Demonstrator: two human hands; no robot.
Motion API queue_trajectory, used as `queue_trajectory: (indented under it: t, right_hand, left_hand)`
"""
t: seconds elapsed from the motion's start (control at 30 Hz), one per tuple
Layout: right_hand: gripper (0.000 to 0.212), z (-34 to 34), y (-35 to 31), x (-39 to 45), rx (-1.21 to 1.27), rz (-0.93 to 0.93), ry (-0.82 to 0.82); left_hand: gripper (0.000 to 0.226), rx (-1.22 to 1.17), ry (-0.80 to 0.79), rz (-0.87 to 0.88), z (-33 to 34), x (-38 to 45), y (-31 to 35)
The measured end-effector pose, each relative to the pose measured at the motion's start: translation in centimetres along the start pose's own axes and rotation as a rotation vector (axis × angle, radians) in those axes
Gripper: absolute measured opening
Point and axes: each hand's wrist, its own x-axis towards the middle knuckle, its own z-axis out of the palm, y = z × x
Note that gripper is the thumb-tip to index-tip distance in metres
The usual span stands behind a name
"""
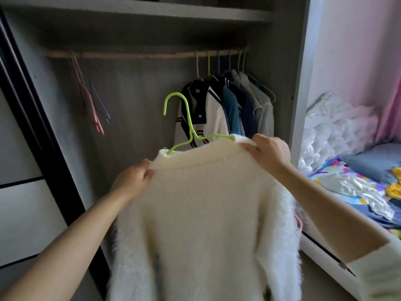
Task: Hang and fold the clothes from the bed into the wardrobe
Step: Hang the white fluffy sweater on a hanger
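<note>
A cream fuzzy sweater (206, 209) hangs in front of me on a lime green hanger (180, 118), whose hook sticks up above the ribbed collar. My left hand (134, 177) grips the sweater's left shoulder. My right hand (269, 151) pinches the right shoulder near the collar. Both hold it up before the open wardrobe, below the wooden rail (141, 54). The hanger's arms are mostly hidden inside the sweater.
Several garments (230, 105) hang bunched at the rail's right end. Empty pink and dark hangers (91, 101) dangle at the left. A dark sliding door frame (32, 109) stands at the left. The bed (358, 187) with loose clothes lies at the right.
</note>
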Motion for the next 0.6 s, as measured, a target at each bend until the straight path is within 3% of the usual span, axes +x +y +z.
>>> queue_trajectory:
  t: [0.13,0.2,0.3,0.43,0.53,0.6]
  right_hand:
    - [0.045,-0.2,-1.3,0.3,-0.051,0.020,0.027]
    - [0.047,0.1,-1.8,0.5,-0.065,0.030,-0.082]
    - [0.041,0.1,-2.1,1.4,0.167,0.113,-0.327]
    - [0.027,0.5,-0.1,2.2,0.389,0.252,-0.606]
    - [0.029,1.2,1.2,2.8,0.586,0.353,-0.796]
    - [0.016,2.0,1.4,3.1,0.648,0.386,-0.907]
  left_hand:
    - [0.082,0.046,0.092,0.037,-0.1,0.4,0.7]
    - [0.097,0.145,0.162,0.053,-0.3,1.0,1.0]
    - [0.117,0.171,0.205,0.174,-0.1,2.9,1.0]
    - [0.106,0.180,0.190,0.249,0.7,5.4,1.0]
    - [0.116,0.138,0.183,0.340,1.5,6.7,1.1]
    - [0.112,0.108,0.144,0.397,2.1,7.4,0.8]
